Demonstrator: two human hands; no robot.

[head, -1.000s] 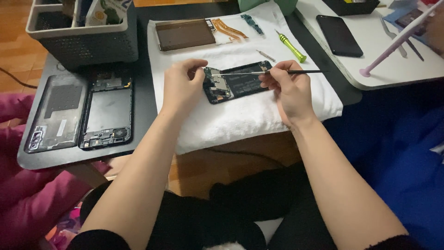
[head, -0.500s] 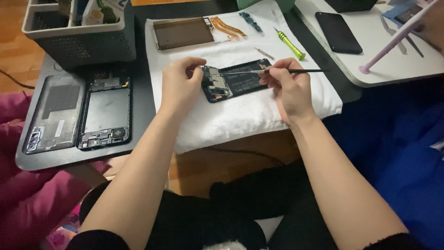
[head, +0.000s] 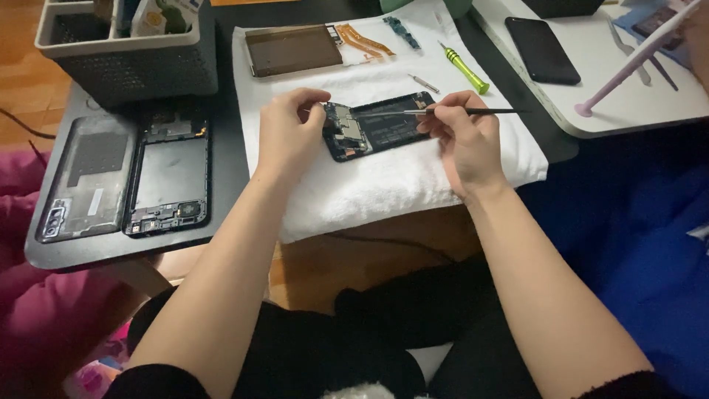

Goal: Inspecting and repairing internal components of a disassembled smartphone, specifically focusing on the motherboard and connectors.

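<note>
The opened black smartphone [head: 380, 125], back cover off and circuit board bare, lies on a white folded towel [head: 384, 185] on the dark desk [head: 236, 185], with the left hand [head: 289, 133] curled narrow against its left end and the right hand [head: 461, 140] pinched around a thin black-handled metal tool [head: 458, 111] whose tip reaches over the board. To the left lie a grey phone back cover [head: 85, 177] and a stripped black phone frame [head: 171, 177]. Farther off sit a removed brownish rectangular panel [head: 292, 49], orange flex cables [head: 362, 38], a green-handled screwdriver [head: 465, 68] and a grey plastic basket [head: 129, 52], so I judge disassembly well advanced, with board parts left inside.
</note>
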